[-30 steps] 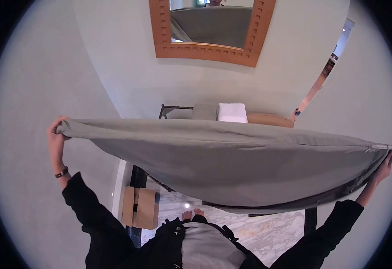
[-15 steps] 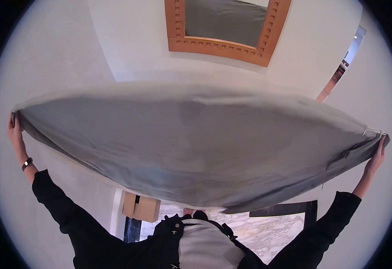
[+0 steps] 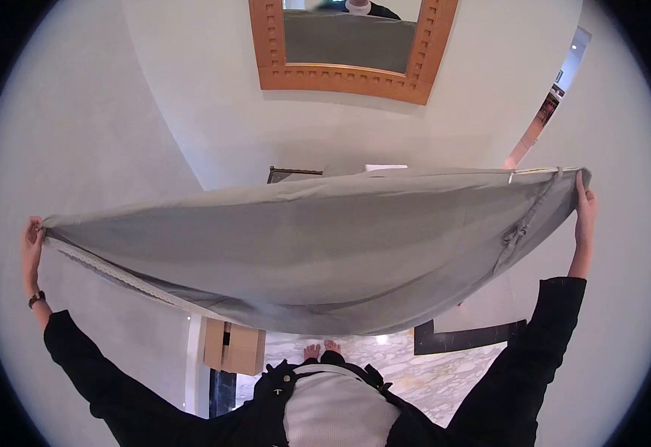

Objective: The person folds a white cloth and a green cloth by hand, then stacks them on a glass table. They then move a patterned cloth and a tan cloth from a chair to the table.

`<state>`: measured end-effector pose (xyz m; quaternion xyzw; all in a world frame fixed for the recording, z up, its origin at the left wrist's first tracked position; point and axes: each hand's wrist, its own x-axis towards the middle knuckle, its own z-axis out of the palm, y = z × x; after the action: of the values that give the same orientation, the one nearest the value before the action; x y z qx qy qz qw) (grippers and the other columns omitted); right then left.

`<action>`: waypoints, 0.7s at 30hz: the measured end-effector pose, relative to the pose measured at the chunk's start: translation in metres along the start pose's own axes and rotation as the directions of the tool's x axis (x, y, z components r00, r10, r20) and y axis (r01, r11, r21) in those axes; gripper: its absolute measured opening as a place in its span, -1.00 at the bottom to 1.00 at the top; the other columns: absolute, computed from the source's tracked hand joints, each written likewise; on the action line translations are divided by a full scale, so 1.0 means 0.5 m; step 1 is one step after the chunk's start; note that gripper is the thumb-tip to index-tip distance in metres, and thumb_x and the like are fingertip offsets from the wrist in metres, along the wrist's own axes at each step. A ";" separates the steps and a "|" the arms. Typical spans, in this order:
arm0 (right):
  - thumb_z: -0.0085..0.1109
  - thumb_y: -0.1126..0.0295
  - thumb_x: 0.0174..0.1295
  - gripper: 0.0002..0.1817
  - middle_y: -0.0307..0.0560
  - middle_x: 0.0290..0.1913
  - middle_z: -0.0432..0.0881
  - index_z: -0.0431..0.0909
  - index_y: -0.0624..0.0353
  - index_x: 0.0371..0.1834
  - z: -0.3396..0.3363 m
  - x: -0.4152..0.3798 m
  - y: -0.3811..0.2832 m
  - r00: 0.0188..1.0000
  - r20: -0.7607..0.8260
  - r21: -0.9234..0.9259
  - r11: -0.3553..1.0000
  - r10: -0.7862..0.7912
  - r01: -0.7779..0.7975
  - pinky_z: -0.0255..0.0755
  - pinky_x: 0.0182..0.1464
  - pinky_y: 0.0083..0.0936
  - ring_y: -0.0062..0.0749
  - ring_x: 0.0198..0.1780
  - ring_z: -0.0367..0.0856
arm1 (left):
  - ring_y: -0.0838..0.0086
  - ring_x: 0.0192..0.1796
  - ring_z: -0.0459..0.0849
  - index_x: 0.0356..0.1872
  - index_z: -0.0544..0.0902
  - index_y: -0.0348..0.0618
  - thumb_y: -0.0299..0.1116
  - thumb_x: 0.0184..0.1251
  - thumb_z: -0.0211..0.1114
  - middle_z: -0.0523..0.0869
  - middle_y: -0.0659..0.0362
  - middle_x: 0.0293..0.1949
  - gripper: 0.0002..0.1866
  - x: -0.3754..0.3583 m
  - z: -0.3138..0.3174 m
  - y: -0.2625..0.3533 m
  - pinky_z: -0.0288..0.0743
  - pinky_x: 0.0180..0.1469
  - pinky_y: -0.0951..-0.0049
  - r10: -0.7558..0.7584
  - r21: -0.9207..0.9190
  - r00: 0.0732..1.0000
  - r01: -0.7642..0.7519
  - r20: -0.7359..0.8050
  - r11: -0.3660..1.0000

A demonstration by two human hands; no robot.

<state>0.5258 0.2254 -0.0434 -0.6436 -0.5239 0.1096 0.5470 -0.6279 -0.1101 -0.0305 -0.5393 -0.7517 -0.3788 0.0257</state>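
A large grey cloth cover [image 3: 303, 246] hangs stretched wide in front of me, bellying down in the middle. At its left corner, my left hand [image 3: 33, 237] is closed on the fabric. My right hand [image 3: 585, 200] pinches the opposite corner, held higher than the left one. Knotted fabric ties [image 3: 515, 237] dangle from the cover near the right end. A pale patterned strip [image 3: 117, 272] runs along its lower left edge. Folds hide part of the fingers on both sides.
A wooden-framed mirror [image 3: 348, 80] hangs on the wall ahead. Behind the cloth's top edge show a dark-edged item [image 3: 296, 173] and something white [image 3: 385, 167]. A cardboard box [image 3: 242, 349] stands at lower left on the marble floor [image 3: 415, 384]. My bare feet [image 3: 322, 350] are below.
My right hand has risen and moved inward, while my left hand has dropped slightly. The cover's top edge has sunk on the left and middle, uncovering the items behind it.
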 end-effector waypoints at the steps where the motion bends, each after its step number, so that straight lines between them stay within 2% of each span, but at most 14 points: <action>1: 0.23 -0.05 0.30 -0.56 -0.37 -0.39 0.53 0.62 0.17 -0.32 0.000 -0.002 -0.006 0.999 0.019 -0.012 0.999 0.031 -0.031 0.25 -0.15 -0.68 -0.72 -0.30 0.40 | 0.66 -0.07 0.46 0.11 0.49 -0.20 -0.46 0.38 0.21 0.52 0.30 -0.09 -0.70 -0.013 -0.001 0.035 0.32 0.01 0.60 -0.066 -0.064 0.995 0.071 0.079 0.995; 2: 0.24 -0.05 0.29 -0.57 -0.38 -0.42 0.52 0.62 0.16 -0.34 0.002 -0.005 -0.012 0.997 0.036 -0.024 0.998 0.063 -0.062 0.25 -0.19 -0.69 -0.72 -0.33 0.39 | 0.67 -0.07 0.45 0.16 0.50 -0.18 -0.46 0.37 0.22 0.51 0.31 -0.08 -0.65 -0.021 -0.004 0.060 0.31 0.00 0.61 -0.124 -0.122 0.979 0.144 0.162 0.982; 4: 0.25 -0.02 0.29 -0.58 -0.35 -0.35 0.57 0.63 0.18 -0.27 0.011 -0.032 -0.034 0.992 0.128 0.173 0.985 -0.001 -0.021 0.30 -0.17 -0.67 -0.71 -0.29 0.45 | 0.64 0.03 0.46 0.26 0.45 -0.18 -0.43 0.36 0.23 0.54 0.29 0.00 -0.55 -0.050 -0.024 0.055 0.30 0.11 0.59 -0.142 -0.328 0.982 0.174 0.121 0.928; 6: 0.25 0.00 0.29 -0.58 -0.32 -0.28 0.61 0.63 0.20 -0.20 0.001 -0.040 -0.036 0.987 0.155 0.314 0.949 -0.047 -0.004 0.34 -0.14 -0.64 -0.70 -0.24 0.50 | 0.59 0.17 0.44 0.34 0.39 -0.20 -0.39 0.37 0.22 0.53 0.24 0.11 -0.48 -0.084 -0.039 -0.015 0.25 0.24 0.55 -0.043 -0.534 0.991 0.104 0.125 0.839; 8: 0.24 0.02 0.30 -0.58 -0.29 -0.22 0.63 0.62 0.22 -0.14 0.003 -0.029 -0.025 0.988 0.135 0.407 0.913 -0.069 0.008 0.38 -0.10 -0.61 -0.67 -0.19 0.53 | 0.52 0.33 0.39 0.40 0.33 -0.24 -0.35 0.39 0.21 0.49 0.19 0.26 -0.42 -0.085 -0.083 -0.157 0.18 0.39 0.47 0.173 -0.724 0.978 -0.032 0.121 0.689; 10: 0.24 0.00 0.29 -0.55 -0.29 -0.26 0.62 0.63 0.25 -0.19 0.037 -0.024 -0.037 1.000 0.011 0.419 0.908 -0.023 0.016 0.37 -0.13 -0.60 -0.66 -0.22 0.51 | 0.47 0.43 0.29 0.40 0.31 -0.27 -0.31 0.43 0.18 0.39 0.15 0.37 -0.43 -0.056 -0.056 -0.198 0.08 0.47 0.39 -0.113 -0.790 0.990 0.002 -0.085 0.614; 11: 0.24 -0.02 0.28 -0.54 -0.28 -0.27 0.61 0.63 0.26 -0.21 0.060 -0.014 -0.039 0.999 -0.046 0.425 0.905 0.002 0.018 0.36 -0.15 -0.60 -0.65 -0.23 0.50 | 0.44 0.48 0.23 0.40 0.30 -0.28 -0.29 0.44 0.17 0.34 0.14 0.43 -0.43 -0.047 -0.039 -0.213 0.02 0.51 0.36 -0.264 -0.820 0.949 0.010 -0.173 0.572; 13: 0.26 -0.07 0.25 -0.48 -0.29 -0.36 0.57 0.63 0.30 -0.31 0.096 0.050 0.025 0.997 -0.073 0.144 0.989 -0.010 0.020 0.34 -0.22 -0.59 -0.63 -0.31 0.46 | 0.45 0.47 0.24 0.39 0.33 -0.25 -0.30 0.47 0.14 0.32 0.15 0.44 -0.47 -0.004 0.008 -0.211 0.06 0.49 0.37 -0.177 -0.795 0.983 0.068 -0.050 0.603; 15: 0.22 -0.10 0.25 -0.43 -0.22 -0.37 0.58 0.63 0.35 -0.35 0.147 0.078 0.038 0.998 -0.052 -0.081 0.996 0.042 -0.046 0.36 -0.19 -0.52 -0.57 -0.30 0.46 | 0.47 0.45 0.26 0.38 0.35 -0.25 -0.34 0.48 0.13 0.34 0.14 0.43 -0.50 0.033 0.047 -0.227 0.10 0.48 0.38 -0.055 -0.774 0.997 0.080 0.059 0.628; 16: 0.23 -0.10 0.24 -0.42 -0.24 -0.46 0.54 0.61 0.35 -0.44 0.180 0.061 0.014 0.997 -0.078 -0.091 0.996 -0.007 0.000 0.32 -0.32 -0.52 -0.60 -0.39 0.42 | 0.51 0.31 0.42 0.22 0.47 -0.26 -0.28 0.37 0.26 0.51 0.15 0.24 -0.54 0.025 0.080 -0.157 0.25 0.36 0.42 -0.146 -0.774 0.988 0.133 0.053 0.620; 19: 0.22 -0.04 0.25 -0.41 -0.26 -0.63 0.46 0.56 0.40 -0.56 0.244 0.104 0.049 0.987 -0.005 -0.175 0.972 -0.160 0.156 0.29 -0.42 -0.46 -0.60 -0.51 0.37 | 0.57 0.02 0.55 -0.03 0.54 -0.24 -0.21 0.20 0.41 0.62 0.18 -0.06 -0.58 0.036 0.075 -0.086 0.40 0.12 0.52 0.069 -0.568 0.935 0.153 0.349 0.809; 20: 0.22 -0.03 0.26 -0.41 -0.29 -0.65 0.43 0.55 0.41 -0.56 0.255 0.107 0.041 0.972 0.001 -0.180 0.957 -0.233 0.229 0.26 -0.46 -0.46 -0.62 -0.53 0.35 | 0.60 -0.29 0.56 -0.23 0.53 -0.23 -0.18 0.02 0.51 0.59 0.24 -0.36 -0.57 0.002 0.108 0.054 0.43 -0.16 0.61 0.043 -0.576 0.950 0.151 0.309 0.803; 21: 0.22 -0.02 0.27 -0.42 -0.33 -0.67 0.39 0.55 0.42 -0.55 0.280 0.100 0.023 0.952 0.009 -0.185 0.936 -0.305 0.301 0.22 -0.49 -0.45 -0.63 -0.55 0.32 | 0.58 -0.34 0.58 -0.26 0.55 -0.24 -0.21 0.00 0.52 0.61 0.23 -0.39 -0.59 -0.004 0.121 0.116 0.44 -0.19 0.61 0.121 -0.602 0.944 0.094 0.308 0.793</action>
<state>0.4536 0.3494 -0.0840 -0.6041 -0.6191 -0.0312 0.5009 -0.5564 -0.0680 -0.0432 -0.5798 -0.5792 -0.5040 -0.2729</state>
